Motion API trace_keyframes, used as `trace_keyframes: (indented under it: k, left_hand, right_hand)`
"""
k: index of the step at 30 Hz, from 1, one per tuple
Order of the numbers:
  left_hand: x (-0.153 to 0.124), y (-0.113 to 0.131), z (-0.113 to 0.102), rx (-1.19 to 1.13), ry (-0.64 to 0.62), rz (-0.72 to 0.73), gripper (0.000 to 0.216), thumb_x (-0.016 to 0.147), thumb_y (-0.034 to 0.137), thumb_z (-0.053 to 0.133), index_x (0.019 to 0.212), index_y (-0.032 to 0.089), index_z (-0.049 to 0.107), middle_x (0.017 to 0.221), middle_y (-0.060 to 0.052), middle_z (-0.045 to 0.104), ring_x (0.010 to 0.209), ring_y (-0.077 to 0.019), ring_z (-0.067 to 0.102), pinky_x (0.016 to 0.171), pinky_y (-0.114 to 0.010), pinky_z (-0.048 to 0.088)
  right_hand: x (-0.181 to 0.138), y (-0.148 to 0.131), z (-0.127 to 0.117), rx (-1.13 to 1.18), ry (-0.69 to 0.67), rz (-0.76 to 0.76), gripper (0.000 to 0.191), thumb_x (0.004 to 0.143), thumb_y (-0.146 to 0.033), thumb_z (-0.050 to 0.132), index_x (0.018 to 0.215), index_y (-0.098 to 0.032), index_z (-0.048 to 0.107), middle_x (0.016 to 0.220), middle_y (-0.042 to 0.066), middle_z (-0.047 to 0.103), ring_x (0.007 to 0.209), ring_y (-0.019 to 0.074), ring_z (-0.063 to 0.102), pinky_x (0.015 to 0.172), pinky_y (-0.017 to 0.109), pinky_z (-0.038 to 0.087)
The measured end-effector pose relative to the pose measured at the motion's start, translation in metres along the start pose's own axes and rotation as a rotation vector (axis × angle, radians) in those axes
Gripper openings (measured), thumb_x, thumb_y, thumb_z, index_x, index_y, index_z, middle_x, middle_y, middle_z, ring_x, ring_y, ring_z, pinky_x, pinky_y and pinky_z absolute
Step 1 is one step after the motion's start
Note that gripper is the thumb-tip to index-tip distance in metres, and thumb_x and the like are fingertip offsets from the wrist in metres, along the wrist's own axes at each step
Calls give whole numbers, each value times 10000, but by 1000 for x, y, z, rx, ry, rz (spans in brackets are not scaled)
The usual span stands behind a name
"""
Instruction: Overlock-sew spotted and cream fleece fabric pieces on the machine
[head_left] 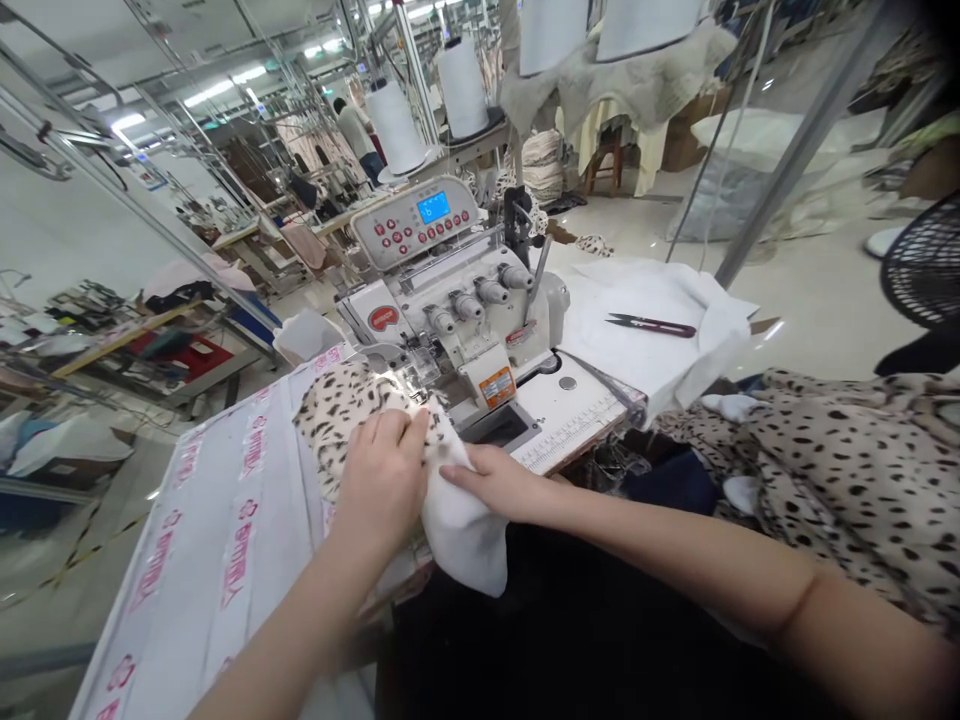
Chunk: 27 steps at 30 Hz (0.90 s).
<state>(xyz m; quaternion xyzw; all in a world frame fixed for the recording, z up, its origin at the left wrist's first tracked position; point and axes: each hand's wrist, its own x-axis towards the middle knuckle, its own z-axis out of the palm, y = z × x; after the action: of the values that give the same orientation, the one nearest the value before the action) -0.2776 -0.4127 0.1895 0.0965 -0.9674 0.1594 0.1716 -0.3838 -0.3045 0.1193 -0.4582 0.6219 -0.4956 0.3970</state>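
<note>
Left hand (382,480), right hand (491,482), on spotted fabric (352,420)

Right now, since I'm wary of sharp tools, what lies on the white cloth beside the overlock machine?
A pair of thread snips lies on top of the white cloth, to the right of the overlock machine. Whatever is under the cloth is covered and cannot be seen.

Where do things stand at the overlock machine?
Done: the spotted fabric heap at right may be finished, though I can't confirm it. In hand: the left hand and right hand hold spotted fabric and white fabric before the overlock machine. Left: unclear.
</note>
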Motion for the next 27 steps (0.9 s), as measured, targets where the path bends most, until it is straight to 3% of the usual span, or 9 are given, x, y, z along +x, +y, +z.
trace_keyframes:
  k: [3, 7, 9, 14, 18, 21, 27]
  left_hand:
    - [-4, -1, -3, -260, 4, -165, 297, 786, 158, 474, 1057, 109, 584, 853, -75, 522, 806, -199, 485, 723, -328, 415]
    - [-2, -1, -5, -409, 24, -299, 232, 819, 214, 477, 996, 141, 607, 894, -49, 544, 858, -169, 510, 772, -285, 412]
    - [-3, 3, -3, -355, 40, -244, 229, 801, 191, 495, 989, 128, 611, 873, -53, 546, 827, -173, 505, 741, -287, 408]
    - [-9, 15, 3, 43, 90, 68, 298, 776, 79, 464, 1052, 73, 576, 788, -78, 561, 752, -207, 468, 677, -333, 361]
    - [-4, 10, 1, 138, 65, 168, 283, 814, 80, 440, 1072, 50, 553, 788, -82, 561, 749, -207, 455, 668, -336, 358]
    - [3, 6, -1, 140, 29, 174, 281, 828, 96, 418, 1069, 58, 557, 826, -97, 560, 779, -223, 455, 666, -351, 368]
    - [4, 19, 1, 86, 11, 2, 248, 799, 74, 440, 994, 42, 589, 809, -114, 521, 747, -221, 420, 662, -343, 393]
  right_hand:
    - [-13, 1, 1, 74, -23, 14, 284, 853, -317, 427, 1028, -118, 530, 908, 69, 592, 823, 184, 533, 735, 287, 422]
    - [-21, -1, -2, 164, -97, 58, 246, 857, -338, 415, 821, -125, 533, 728, 17, 542, 689, 136, 490, 644, 237, 404]
    - [-22, 0, -3, 185, -103, 51, 243, 850, -344, 423, 776, -132, 518, 688, 0, 510, 657, 122, 464, 631, 226, 394]
    - [-24, 7, -1, 150, -81, 10, 291, 847, -383, 411, 694, -143, 468, 634, -13, 452, 611, 112, 422, 613, 229, 383]
    - [-17, 8, -4, 77, -55, 6, 304, 845, -380, 419, 646, -151, 429, 608, -23, 422, 600, 107, 399, 605, 229, 368]
    - [-9, 3, -8, 37, -50, 4, 317, 846, -356, 424, 604, -155, 379, 588, -30, 389, 581, 96, 367, 581, 217, 347]
    - [-6, -1, -9, 10, -42, -13, 310, 851, -349, 413, 611, -152, 402, 594, -25, 406, 584, 99, 376, 569, 212, 341]
